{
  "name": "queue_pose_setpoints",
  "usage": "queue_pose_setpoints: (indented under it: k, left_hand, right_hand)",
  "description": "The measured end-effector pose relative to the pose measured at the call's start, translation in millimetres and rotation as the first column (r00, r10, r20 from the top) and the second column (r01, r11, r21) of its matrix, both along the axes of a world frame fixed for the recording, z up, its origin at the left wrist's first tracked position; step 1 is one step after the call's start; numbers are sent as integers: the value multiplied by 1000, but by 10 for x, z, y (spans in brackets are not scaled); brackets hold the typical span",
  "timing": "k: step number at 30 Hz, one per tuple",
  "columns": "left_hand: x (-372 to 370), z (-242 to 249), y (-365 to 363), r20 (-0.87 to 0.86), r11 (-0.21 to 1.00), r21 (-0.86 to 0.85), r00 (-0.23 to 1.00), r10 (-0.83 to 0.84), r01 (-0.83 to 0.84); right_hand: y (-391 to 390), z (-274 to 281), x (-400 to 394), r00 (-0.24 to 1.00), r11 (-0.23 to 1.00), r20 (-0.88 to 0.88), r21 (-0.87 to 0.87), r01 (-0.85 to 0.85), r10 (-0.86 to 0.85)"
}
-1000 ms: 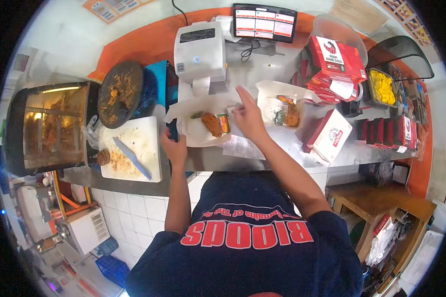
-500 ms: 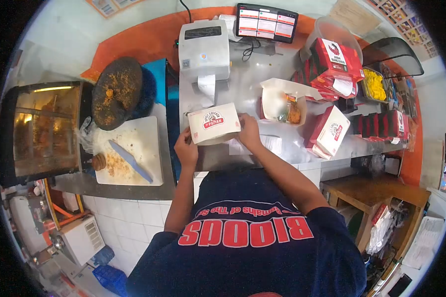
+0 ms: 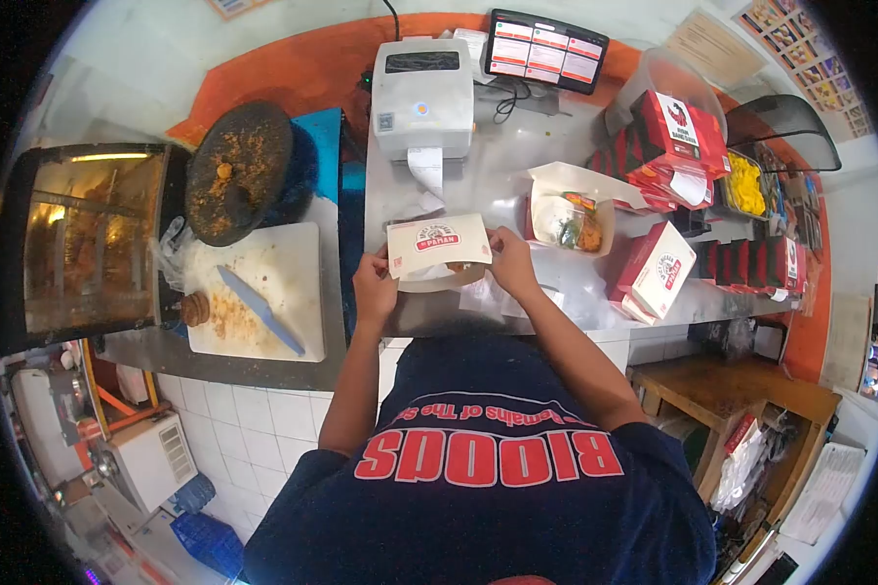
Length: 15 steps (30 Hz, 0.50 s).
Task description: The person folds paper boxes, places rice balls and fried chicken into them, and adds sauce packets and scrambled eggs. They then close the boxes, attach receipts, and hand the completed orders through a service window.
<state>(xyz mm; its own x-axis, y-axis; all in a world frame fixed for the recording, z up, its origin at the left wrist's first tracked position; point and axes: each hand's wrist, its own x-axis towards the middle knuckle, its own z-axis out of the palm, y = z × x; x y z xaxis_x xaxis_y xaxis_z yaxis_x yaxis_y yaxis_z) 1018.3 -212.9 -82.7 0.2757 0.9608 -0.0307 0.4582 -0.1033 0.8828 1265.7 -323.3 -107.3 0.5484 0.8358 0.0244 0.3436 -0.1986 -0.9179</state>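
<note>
In front of my body a white cardboard food box [image 3: 437, 249] with a red and black chicken logo on its lid stands on the metal counter. Its lid is partly raised, and a bit of the inside shows along the near edge; the contents are mostly hidden. My left hand [image 3: 373, 283] grips the box's left side, fingers closed on it. On the opposite side my right hand [image 3: 509, 258] pinches the right edge. To the right, an open food box [image 3: 605, 229] holds a piece of food and a wrapped item.
A label printer [image 3: 421, 97] with paper hanging out and a tablet [image 3: 546, 51] stand behind. At right are a closed food box [image 3: 665, 268] and stacked red boxes [image 3: 668, 136]. At left, a knife [image 3: 260, 310] lies on a cutting board [image 3: 307, 263], beside a stone mortar [image 3: 268, 146].
The lid of the box between my hands is now lifted at its near edge, exposing a strip of the inside. The whole scene has shifted slightly right in view.
</note>
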Motion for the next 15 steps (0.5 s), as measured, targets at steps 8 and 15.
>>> queue_pose_setpoints:
  k: [8, 15]
  left_hand:
    - [323, 41, -73, 325, 991, -91, 943, -65, 99]
    - [624, -61, 158, 266, 984, -163, 964, -25, 70]
  right_hand:
    - [-85, 139, 417, 945, 957, -290, -284, 64, -149]
    - [-98, 305, 314, 982, 928, 47, -321, 188, -183]
